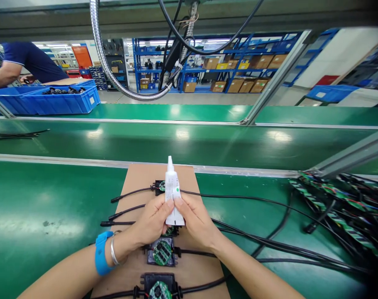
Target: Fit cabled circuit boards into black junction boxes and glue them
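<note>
I am holding the white tube [172, 187] over the matte brown cardboard sheet [198, 270], its tapered nozzle pointing to 12 o'clock and its flat end facing 6. The fingers of my left hand [153, 220] are gripping it from 8 o'clock and those of my right hand [198, 220] from 4, thumbs pressing its smooth printed face. I cannot tell whether the tip is wearing a cap.

Around it, 4 circuit boards [162, 252] are lying in boxy black housings: 1 just beyond the tube, 1 mostly hiding under my hands, 2 at 6 o'clock. Judging by these, seating the boards is looking done; no lid is covering those I am seeing, and I am not making out anything from the tube on them.

Rubbery black cables [263, 245] are running out towards 4 o'clock across the glossy green bench [52, 216], and a tangled pile of wired boards [338, 207] is lying at 3. At 10 o'clock, a co-worker [36, 62] is leaning behind hard plastic blue bins [62, 101].
</note>
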Demonstrator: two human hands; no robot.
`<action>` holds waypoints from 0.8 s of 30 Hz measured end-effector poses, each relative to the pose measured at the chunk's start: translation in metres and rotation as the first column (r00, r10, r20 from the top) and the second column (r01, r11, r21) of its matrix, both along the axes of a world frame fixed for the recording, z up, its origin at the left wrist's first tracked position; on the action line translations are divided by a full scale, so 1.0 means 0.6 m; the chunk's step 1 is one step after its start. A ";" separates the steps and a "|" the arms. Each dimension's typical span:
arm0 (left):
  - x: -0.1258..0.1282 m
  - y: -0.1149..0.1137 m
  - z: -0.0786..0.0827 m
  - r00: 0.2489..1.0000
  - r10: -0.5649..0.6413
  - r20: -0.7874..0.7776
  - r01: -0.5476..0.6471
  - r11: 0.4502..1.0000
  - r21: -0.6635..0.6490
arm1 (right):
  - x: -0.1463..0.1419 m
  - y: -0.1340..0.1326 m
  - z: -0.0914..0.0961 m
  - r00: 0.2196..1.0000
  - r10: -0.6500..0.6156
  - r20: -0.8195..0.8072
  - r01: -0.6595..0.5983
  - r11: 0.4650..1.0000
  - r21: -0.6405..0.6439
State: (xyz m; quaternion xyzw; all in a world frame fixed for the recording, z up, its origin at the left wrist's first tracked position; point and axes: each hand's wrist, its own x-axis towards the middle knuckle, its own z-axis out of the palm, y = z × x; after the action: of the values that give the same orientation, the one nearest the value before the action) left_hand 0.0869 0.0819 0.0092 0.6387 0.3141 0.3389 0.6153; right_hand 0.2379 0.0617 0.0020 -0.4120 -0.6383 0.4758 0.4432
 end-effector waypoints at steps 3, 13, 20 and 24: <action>-0.001 0.002 -0.008 1.000 -0.030 -0.001 0.030 1.000 -0.006 | 0.001 0.003 -0.003 0.993 -0.039 0.115 0.028 0.995 0.095; -0.021 0.053 0.054 0.997 0.065 -0.044 -0.061 0.994 0.087 | 0.023 0.043 0.111 0.717 -0.432 0.548 -0.282 0.539 0.794; -0.062 0.086 0.088 0.998 0.065 -0.004 -0.064 0.988 0.140 | -0.014 0.151 0.164 0.777 -0.075 0.625 -0.448 0.631 0.633; -0.078 0.067 0.022 0.915 0.124 -0.384 0.076 0.881 0.466 | -0.029 0.188 0.123 0.984 0.012 -0.178 0.032 0.970 0.242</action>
State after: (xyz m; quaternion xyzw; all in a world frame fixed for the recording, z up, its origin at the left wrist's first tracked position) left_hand 0.0403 0.1223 0.0227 0.8208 0.3499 0.2739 0.3589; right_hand 0.2205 0.1747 0.0760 -0.3135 -0.6478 0.4262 0.5482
